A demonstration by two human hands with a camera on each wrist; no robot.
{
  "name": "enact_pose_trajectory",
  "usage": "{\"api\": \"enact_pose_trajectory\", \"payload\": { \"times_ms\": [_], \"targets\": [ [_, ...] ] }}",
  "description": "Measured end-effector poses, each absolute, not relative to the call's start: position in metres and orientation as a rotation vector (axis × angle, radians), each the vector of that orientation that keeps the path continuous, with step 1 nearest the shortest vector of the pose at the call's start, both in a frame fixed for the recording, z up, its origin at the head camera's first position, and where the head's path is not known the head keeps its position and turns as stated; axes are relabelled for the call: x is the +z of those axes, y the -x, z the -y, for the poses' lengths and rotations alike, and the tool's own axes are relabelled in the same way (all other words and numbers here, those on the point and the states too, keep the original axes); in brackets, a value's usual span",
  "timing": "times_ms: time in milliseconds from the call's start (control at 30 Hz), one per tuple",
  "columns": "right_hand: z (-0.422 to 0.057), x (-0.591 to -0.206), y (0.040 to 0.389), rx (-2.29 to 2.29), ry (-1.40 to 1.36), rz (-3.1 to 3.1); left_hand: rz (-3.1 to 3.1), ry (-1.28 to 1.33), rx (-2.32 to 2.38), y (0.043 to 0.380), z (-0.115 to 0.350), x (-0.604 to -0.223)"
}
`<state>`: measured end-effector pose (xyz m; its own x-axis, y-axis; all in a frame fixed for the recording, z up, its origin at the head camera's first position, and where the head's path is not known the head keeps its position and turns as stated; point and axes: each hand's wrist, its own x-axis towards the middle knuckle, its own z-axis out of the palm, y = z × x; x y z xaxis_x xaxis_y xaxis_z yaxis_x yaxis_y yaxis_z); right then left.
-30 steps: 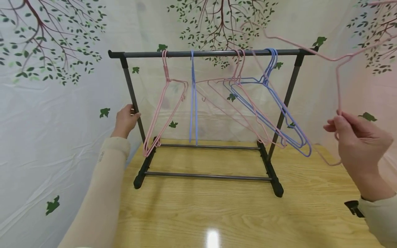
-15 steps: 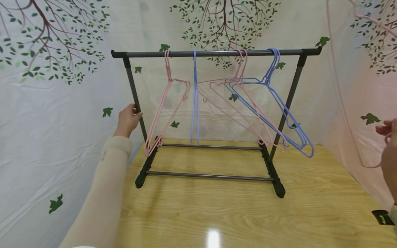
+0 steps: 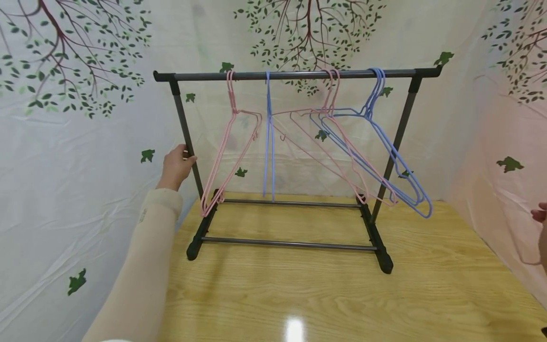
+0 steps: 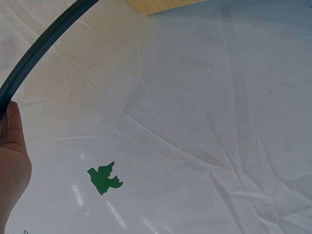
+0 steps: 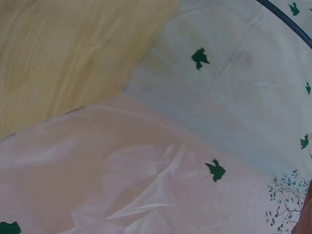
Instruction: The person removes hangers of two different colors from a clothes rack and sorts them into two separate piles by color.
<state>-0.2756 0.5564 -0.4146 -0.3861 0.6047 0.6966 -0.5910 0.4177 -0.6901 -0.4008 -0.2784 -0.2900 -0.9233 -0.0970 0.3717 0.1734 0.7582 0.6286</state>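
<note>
At the left upright of a black clothes rack [image 3: 295, 75], my left hand [image 3: 174, 166] grips the post between thumb and fingers. The left wrist view shows part of that hand [image 4: 14, 156] beside the dark post [image 4: 41, 41]. My right hand [image 3: 542, 232] is mostly cut off by the right edge of the head view, with a fingertip showing. A thin pink hanger [image 3: 527, 263] runs into it, faint against the pink sheet. In the right wrist view just a sliver of the hand [image 5: 304, 214] appears.
On the rack's bar hang pink hangers [image 3: 231, 111] at left, a blue hanger [image 3: 268, 109], more pink hangers [image 3: 331, 102] and a blue bunch [image 3: 369, 107] at right. The rack stands on a wooden table [image 3: 265, 289], surrounded by printed sheets [image 3: 102, 142].
My right hand has moved right, almost out of the head view, taking the pink hanger away from the rack. The left hand keeps its hold on the post.
</note>
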Motion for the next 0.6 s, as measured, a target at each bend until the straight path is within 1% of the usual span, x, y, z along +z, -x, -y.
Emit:
{"api": "enact_pose_trajectory", "payload": {
  "times_ms": [33, 67, 100, 133, 233, 333, 367, 467, 600],
  "targets": [
    [-0.544, -0.411, 0.267, 1.325, 0.055, 1.504, 2.571, 0.059, -0.975, 0.401, 0.278, -0.29],
    [-0.542, -0.413, 0.264, 1.377, 0.09, 1.51, 2.57, 0.058, -0.975, 0.401, 0.278, -0.29],
    [-0.536, -0.414, 0.259, 1.325, 0.152, 1.588, 2.569, 0.06, -0.974, 0.401, 0.278, -0.29],
    [-0.524, -0.412, 0.252, 1.337, 0.11, 1.576, 2.568, 0.06, -0.974, 0.401, 0.278, -0.29],
    [-0.48, -0.396, 0.223, 1.435, 0.123, 1.608, 2.57, 0.06, -0.983, 0.401, 0.277, -0.291],
    [-0.454, -0.393, 0.207, 1.431, 0.221, 1.71, 2.576, 0.057, -0.994, 0.4, 0.277, -0.292],
    [-0.444, -0.39, 0.202, 1.408, 0.319, 1.786, 2.579, 0.055, -0.996, 0.4, 0.277, -0.293],
    [-0.433, -0.398, 0.202, 1.39, 0.427, 1.91, 2.583, 0.047, -0.988, 0.399, 0.277, -0.292],
    [-0.428, -0.412, 0.207, 1.464, 0.387, 1.964, 2.576, 0.048, -0.987, 0.397, 0.277, -0.291]
  ]
}}
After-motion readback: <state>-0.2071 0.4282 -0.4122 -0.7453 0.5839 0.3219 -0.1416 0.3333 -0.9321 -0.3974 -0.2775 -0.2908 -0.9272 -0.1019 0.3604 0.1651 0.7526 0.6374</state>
